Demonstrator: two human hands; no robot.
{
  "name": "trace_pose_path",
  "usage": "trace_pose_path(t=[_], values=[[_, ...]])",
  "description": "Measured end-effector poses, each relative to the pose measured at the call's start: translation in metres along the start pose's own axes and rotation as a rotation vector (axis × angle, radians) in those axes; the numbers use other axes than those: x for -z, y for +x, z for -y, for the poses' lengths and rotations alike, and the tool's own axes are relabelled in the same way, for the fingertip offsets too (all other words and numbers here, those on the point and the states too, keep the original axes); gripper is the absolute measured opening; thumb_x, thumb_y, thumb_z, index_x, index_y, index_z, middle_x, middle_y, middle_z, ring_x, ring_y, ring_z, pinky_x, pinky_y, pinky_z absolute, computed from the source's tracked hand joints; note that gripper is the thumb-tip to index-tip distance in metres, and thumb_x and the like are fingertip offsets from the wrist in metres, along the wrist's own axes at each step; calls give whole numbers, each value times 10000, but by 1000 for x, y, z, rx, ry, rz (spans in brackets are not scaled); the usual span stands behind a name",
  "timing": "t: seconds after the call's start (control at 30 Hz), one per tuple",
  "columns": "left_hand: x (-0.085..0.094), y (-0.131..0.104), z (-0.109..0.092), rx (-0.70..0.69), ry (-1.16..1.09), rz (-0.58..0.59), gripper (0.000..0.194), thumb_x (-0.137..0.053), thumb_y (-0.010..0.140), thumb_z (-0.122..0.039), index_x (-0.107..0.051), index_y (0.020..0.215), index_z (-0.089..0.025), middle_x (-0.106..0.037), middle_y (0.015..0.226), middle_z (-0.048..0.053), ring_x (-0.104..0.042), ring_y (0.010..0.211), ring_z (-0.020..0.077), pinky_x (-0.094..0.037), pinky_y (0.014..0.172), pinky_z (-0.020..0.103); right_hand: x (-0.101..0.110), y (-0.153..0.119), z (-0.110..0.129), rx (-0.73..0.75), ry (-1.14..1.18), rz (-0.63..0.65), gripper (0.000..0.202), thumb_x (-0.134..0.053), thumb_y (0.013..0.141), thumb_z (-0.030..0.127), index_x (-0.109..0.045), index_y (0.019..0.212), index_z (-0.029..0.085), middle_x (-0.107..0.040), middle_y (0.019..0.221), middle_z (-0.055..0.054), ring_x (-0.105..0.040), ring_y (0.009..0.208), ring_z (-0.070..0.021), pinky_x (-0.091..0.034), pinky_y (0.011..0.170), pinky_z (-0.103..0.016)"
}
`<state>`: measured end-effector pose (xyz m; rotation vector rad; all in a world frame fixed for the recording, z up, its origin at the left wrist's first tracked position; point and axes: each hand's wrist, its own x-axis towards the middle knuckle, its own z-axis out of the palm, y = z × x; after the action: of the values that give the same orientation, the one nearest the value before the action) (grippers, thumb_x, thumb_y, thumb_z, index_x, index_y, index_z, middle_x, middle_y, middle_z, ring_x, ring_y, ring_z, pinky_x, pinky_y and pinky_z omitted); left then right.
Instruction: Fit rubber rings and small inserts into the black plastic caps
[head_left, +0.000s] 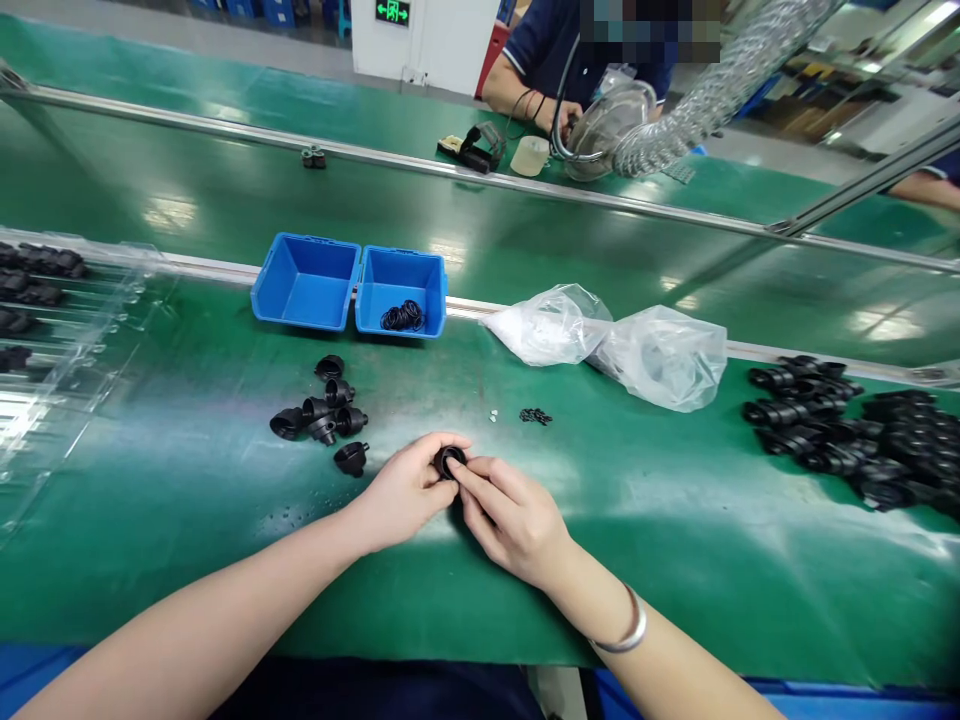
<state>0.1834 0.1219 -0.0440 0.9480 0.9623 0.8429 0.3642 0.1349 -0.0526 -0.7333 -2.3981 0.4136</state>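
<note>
My left hand grips a small round black plastic part between thumb and fingers, its hollow opening turned up towards me. From the right, the fingertips of my right hand meet the same part, one of them at the opening. Whether those fingertips also hold something small cannot be made out. Left of my hands lies a loose group of black funnel-shaped plastic parts. Beyond my right hand are a small heap of tiny black pieces and a few tiny white bits.
Two blue bins stand at the back, the right one with black rings inside. Clear plastic bags lie beside them. Black fittings are piled at right; clear trays stand at left. A co-worker sits opposite.
</note>
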Motion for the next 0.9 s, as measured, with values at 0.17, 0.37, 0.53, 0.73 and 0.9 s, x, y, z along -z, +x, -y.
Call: trace_pose_path(t=[0.17, 0.37, 0.53, 0.73, 0.9], values=[[3, 0, 6, -37, 144, -14, 449, -517, 775, -108, -508, 1214, -200, -607, 1107, 68, -605, 1032, 219, -483, 896, 364, 0, 4, 6, 41, -212, 90, 405, -515, 896, 82, -508, 1300, 63, -632, 975, -149, -603, 854, -240, -574, 696, -387], [2, 0, 3, -52, 91, 0, 423, -529, 777, -113, -504, 1194, -182, -603, 1151, 84, -563, 1148, 235, -446, 989, 386, -2, -2, 5, -5, -106, 11, 492, -510, 894, 50, -445, 1381, 83, -601, 1027, -153, -609, 948, -236, -584, 755, -351], [1, 1, -1, -37, 35, 0, 424, -537, 781, -116, -494, 1198, -177, -599, 1145, 85, -574, 1135, 232, -453, 986, 391, -5, -5, 3, -27, -33, -46, 587, -523, 877, 18, -395, 1439, 128, -568, 1073, -146, -584, 1037, -233, -565, 855, -361], [2, 1, 2, -43, 67, -17, 420, -535, 791, -105, -501, 1202, -183, -599, 1151, 87, -598, 1101, 231, -476, 963, 397, -4, -3, 4, 10, -133, -24, 545, -539, 876, 39, -427, 1407, 81, -600, 1040, -156, -600, 960, -241, -576, 780, -356], [3, -1, 6, -53, 150, -42, 465, -554, 771, -78, -515, 1215, -212, -604, 1170, 82, -608, 1071, 219, -497, 938, 380, 0, 2, 10, 53, -320, 63, 382, -529, 898, 79, -537, 1275, 21, -645, 944, -153, -627, 843, -238, -578, 684, -348]])
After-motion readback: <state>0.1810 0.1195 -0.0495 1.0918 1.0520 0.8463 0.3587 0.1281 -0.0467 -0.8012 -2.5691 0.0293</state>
